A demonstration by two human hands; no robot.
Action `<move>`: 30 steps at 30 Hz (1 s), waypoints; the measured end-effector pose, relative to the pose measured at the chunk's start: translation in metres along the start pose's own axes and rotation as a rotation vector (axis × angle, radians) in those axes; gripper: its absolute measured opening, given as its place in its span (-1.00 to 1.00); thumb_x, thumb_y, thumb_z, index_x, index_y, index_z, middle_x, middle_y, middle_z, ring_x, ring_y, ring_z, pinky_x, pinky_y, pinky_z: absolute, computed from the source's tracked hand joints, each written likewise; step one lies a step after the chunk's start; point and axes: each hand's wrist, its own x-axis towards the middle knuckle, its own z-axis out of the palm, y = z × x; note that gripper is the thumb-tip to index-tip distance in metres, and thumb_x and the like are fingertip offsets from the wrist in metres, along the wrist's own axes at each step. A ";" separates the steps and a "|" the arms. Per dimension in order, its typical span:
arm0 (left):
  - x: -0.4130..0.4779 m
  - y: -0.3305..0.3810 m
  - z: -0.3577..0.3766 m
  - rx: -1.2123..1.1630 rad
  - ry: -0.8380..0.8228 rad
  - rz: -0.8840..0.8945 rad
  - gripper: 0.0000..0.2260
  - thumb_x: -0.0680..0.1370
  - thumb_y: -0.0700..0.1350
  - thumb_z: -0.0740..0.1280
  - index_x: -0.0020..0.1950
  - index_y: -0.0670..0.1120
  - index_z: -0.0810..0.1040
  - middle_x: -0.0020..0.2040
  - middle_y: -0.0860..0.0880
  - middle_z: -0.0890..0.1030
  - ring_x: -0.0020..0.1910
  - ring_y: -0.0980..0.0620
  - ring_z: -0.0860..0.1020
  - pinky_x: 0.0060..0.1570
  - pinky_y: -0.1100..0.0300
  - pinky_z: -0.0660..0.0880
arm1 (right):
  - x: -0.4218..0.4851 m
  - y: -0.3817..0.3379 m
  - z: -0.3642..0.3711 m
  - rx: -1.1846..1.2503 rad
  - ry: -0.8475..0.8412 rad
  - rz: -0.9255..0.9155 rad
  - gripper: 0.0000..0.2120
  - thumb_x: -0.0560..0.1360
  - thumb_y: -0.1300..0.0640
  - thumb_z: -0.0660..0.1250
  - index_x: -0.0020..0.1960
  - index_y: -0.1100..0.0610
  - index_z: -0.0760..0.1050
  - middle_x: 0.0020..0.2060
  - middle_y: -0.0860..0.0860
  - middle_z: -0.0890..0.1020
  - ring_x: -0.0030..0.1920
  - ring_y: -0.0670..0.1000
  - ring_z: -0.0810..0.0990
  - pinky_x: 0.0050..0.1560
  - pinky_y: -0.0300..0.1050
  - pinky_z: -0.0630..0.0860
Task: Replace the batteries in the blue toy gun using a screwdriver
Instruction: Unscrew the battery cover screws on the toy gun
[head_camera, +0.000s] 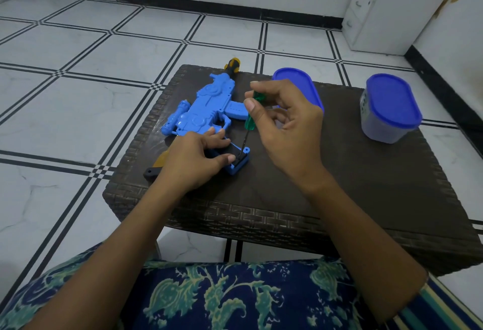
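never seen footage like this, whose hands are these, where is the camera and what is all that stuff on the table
There is no machine here. This is one picture from a camera worn on a person's head, looking down at their own two bare hands. A blue toy gun lies on a dark woven table. The left hand holds the gun's grip. The right hand pinches a green-handled screwdriver, with its tip set at the end of the grip, by a black part there. A blue-lidded tub stands at the right, and a second blue lid shows behind the right hand.
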 end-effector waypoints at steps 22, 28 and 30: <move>0.002 -0.004 0.002 -0.012 0.021 0.001 -0.62 0.38 -0.08 0.52 0.19 -0.04 0.62 0.28 0.07 0.54 0.36 0.25 0.34 0.40 0.17 0.24 | 0.000 0.001 0.003 -0.078 0.054 -0.034 -0.77 0.45 0.22 0.50 0.07 0.26 0.60 -0.21 -0.02 0.66 -0.23 -0.08 0.66 -0.23 -0.18 0.64; 0.002 -0.004 0.003 -0.010 0.019 -0.002 -0.62 0.38 -0.07 0.52 0.19 -0.03 0.62 0.28 0.09 0.54 0.36 0.26 0.34 0.40 0.17 0.25 | 0.004 0.000 -0.001 -0.032 0.010 0.037 -0.76 0.42 0.23 0.52 0.05 0.24 0.61 -0.24 -0.09 0.62 -0.25 -0.05 0.64 -0.25 -0.20 0.63; 0.002 -0.004 0.003 -0.008 0.015 -0.003 -0.62 0.38 -0.07 0.52 0.19 -0.02 0.62 0.28 0.10 0.54 0.36 0.27 0.33 0.38 0.20 0.24 | 0.005 0.000 -0.001 0.067 -0.080 0.091 -0.77 0.45 0.30 0.47 0.10 0.27 0.59 -0.12 0.05 0.67 -0.09 0.00 0.70 -0.11 -0.14 0.66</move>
